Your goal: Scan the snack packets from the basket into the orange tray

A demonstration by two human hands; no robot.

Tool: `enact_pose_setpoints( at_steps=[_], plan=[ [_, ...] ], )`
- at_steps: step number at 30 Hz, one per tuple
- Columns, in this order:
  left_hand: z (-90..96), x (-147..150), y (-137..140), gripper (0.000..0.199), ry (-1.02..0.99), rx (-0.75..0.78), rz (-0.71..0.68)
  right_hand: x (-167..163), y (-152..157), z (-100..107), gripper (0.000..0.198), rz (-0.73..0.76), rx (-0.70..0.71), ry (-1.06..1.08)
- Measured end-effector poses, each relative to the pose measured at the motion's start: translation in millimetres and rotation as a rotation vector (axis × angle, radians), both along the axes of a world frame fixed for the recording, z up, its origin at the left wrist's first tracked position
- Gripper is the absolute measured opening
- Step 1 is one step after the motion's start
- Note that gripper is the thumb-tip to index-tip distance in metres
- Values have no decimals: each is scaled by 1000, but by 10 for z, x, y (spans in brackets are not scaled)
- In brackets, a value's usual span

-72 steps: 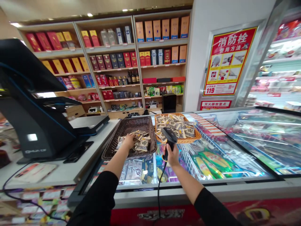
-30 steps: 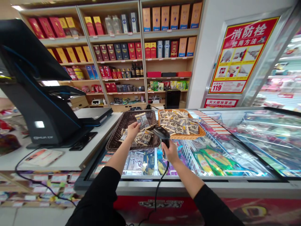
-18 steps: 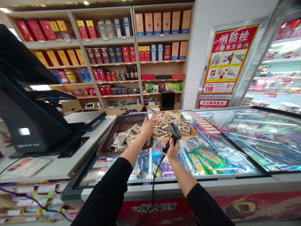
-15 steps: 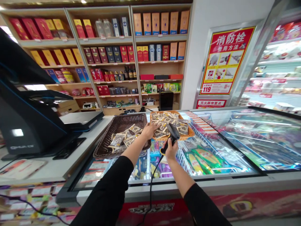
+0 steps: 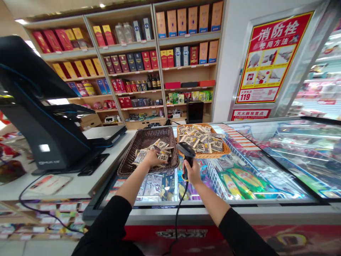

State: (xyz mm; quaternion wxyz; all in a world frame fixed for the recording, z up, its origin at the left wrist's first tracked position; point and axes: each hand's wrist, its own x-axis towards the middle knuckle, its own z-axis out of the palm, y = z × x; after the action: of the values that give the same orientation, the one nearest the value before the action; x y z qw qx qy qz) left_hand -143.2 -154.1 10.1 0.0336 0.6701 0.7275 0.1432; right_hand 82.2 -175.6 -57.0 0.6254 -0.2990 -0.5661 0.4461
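My left hand (image 5: 150, 158) reaches into the dark brown wicker basket (image 5: 124, 165), palm down over small snack packets. Its thumb and fingers close around one beige snack packet (image 5: 164, 156) with dark printing. My right hand (image 5: 194, 171) is wrapped around the handle of a black barcode scanner (image 5: 186, 151), whose head tilts up and to the left, between the two baskets. A cable runs down from the scanner's grip. Just behind it, an orange wicker basket (image 5: 223, 152) holds a heap of similar packets (image 5: 197, 137).
Both baskets rest on the glass lid of a chest freezer (image 5: 202, 210) with packaged goods inside. To the left, a counter (image 5: 87, 190) bears a black register scale (image 5: 58, 142). Shelves of boxes (image 5: 144, 60) and a red fire-hydrant poster (image 5: 271, 60) stand behind.
My left hand has moved left from the orange basket's edge into the dark basket. The scanner has shifted slightly left and turned its head leftward. The view has shifted too.
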Motion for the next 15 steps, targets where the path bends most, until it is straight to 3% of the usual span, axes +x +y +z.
enact_pose_setpoints(
  at_steps=[4,8,11,15],
  plan=[
    [-20,190,-15,87,164,149,-60,19,-13,-29,25,-30,-3,-66],
    [-31,215,26,74,67,57,-44,25,-2,-47,28,-50,-9,-94],
    [-58,130,41,48,-218,79,18,29,-7,-46,27,-55,8,-101],
    [-17,59,42,32,-909,202,78,48,-47,-21,23,-37,51,-199]
  ],
)
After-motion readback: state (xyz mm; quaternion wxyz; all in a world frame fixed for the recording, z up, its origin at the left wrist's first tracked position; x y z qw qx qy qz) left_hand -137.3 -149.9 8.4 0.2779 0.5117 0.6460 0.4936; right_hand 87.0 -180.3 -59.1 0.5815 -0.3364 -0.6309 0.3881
